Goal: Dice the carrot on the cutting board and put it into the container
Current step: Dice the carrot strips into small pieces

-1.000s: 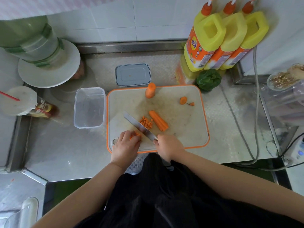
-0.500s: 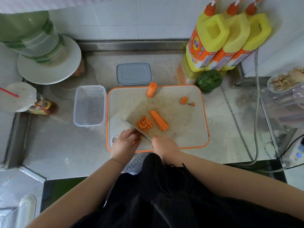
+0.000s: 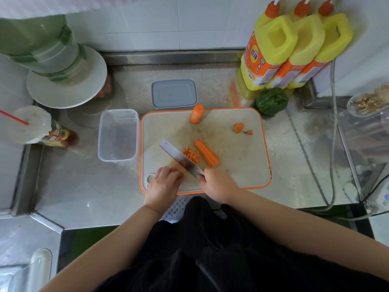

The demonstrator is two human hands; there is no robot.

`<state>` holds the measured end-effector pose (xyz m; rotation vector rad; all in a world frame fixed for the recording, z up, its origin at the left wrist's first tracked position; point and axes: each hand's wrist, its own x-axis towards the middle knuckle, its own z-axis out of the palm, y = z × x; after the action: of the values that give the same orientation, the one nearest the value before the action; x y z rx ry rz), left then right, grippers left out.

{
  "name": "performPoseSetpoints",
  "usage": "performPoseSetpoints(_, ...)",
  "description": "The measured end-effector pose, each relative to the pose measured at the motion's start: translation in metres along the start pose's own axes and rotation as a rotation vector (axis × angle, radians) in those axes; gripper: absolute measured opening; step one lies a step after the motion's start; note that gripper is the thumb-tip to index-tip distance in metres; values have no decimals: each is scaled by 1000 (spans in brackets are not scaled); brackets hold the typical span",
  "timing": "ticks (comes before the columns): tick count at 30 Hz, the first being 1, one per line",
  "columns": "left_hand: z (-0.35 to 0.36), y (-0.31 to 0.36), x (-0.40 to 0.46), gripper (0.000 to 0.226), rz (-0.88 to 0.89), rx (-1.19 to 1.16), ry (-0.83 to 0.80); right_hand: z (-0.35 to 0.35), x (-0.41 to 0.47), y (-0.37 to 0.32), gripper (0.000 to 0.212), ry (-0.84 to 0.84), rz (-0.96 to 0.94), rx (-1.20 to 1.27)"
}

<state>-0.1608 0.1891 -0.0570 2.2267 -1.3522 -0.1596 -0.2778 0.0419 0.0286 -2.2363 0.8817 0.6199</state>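
Knife [image 3: 180, 158] sitting closer to diced carrot pile [image 3: 191, 154] than half second ago, blade now partly covering it. Right hand [image 3: 219, 185] gripping knife handle at near board edge. Left hand [image 3: 163, 182], fingers curled, pressing carrot strips beside blade. Carrot strips bundle [image 3: 207, 153] lying mid cutting board [image 3: 235, 157]. Carrot chunk [image 3: 197, 114] standing at far edge. Clear container [image 3: 117, 134] sitting just left of board on tabletop [image 3: 84, 186], holding nothing.

I see two bare forearms and a left hand [image 3: 163, 185] and right hand [image 3: 219, 186] without gloves, above a black ribbed garment [image 3: 210, 249].
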Motion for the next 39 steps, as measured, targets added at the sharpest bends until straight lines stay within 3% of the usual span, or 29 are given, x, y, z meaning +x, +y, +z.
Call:
performPoseSetpoints(9, -2, 3, 3, 31, -21, 8, -31, 8, -13, -9, 15, -6, -42, -118)
performPoseSetpoints(17, 6, -3, 3, 29, -18, -22, 3, 1, -12, -23, 13, -124, 7, -142)
performPoseSetpoints(22, 8, -3, 0, 27, 16, 7, 30, 9, -5, -23, 7, -83, -17, -158)
performPoseSetpoints(30, 3, -4, -2, 26, 28, 13, 2, 12, 13, -20, 28, -6, 67, 36)
performPoseSetpoints(39, -5, -9, -8, 24, 69, 12, 16, 15, -4, -13, 22, -15, -18, -50)
